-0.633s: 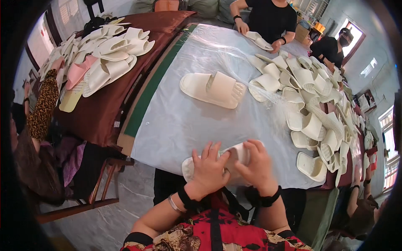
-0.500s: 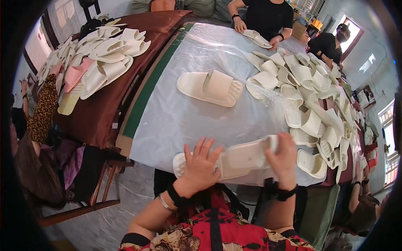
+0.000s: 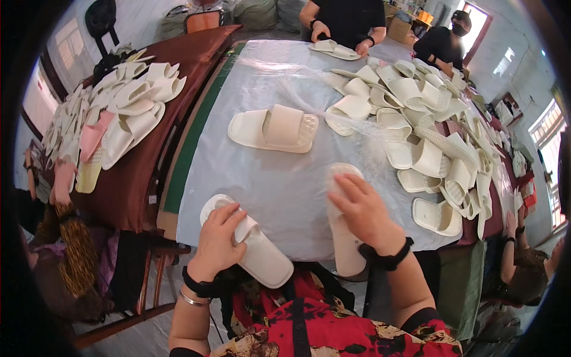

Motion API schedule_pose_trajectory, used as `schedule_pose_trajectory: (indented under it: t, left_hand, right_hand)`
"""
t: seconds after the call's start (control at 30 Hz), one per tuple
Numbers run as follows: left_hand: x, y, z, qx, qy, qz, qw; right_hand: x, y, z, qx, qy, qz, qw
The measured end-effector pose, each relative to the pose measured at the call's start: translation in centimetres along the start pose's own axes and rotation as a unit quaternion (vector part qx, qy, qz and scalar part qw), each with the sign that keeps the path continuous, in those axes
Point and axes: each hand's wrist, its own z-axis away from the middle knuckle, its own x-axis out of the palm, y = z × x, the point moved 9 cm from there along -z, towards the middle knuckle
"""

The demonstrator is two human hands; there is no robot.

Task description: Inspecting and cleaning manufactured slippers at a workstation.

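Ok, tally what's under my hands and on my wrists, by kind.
Cream foam slippers: 2, one gripped by the left hand, one under the flat right hand
Black wristbands: 2
Silver bangle: 1
Total: 5

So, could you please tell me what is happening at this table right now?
A person at the near edge of the grey-covered table has each hand on a cream slipper: the left hand grips one slipper, the right hand presses flat on another. A stacked pair lies further in, and a heap of slippers fills the right side. Other people work at the far end.
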Motion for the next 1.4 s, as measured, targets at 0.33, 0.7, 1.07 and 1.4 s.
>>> schedule_pose_trajectory:
  t: [0.33,0.7,1.07,1.4]
  left_hand:
    - [4.0,2.5,-3.2,0.074,0.052,-0.019,0.996]
    - [4.6,1.7,-3.2,0.044,0.076,-0.064,0.994]
    - [5.0,2.2,-3.3,0.033,0.069,-0.045,0.996]
    - [4.8,2.0,-3.0,0.038,0.092,-0.06,0.993]
  right_hand:
    - [2.5,-1.4,-5.1,-0.046,-0.03,-0.025,0.998]
    - [5.7,12.1,-7.0,0.116,-0.002,0.122,0.986]
    - [10.6,12.0,-6.8,0.062,-0.13,0.115,0.983]
    - [-5.5,3.8,-0.1,0.094,0.233,-0.089,0.964]
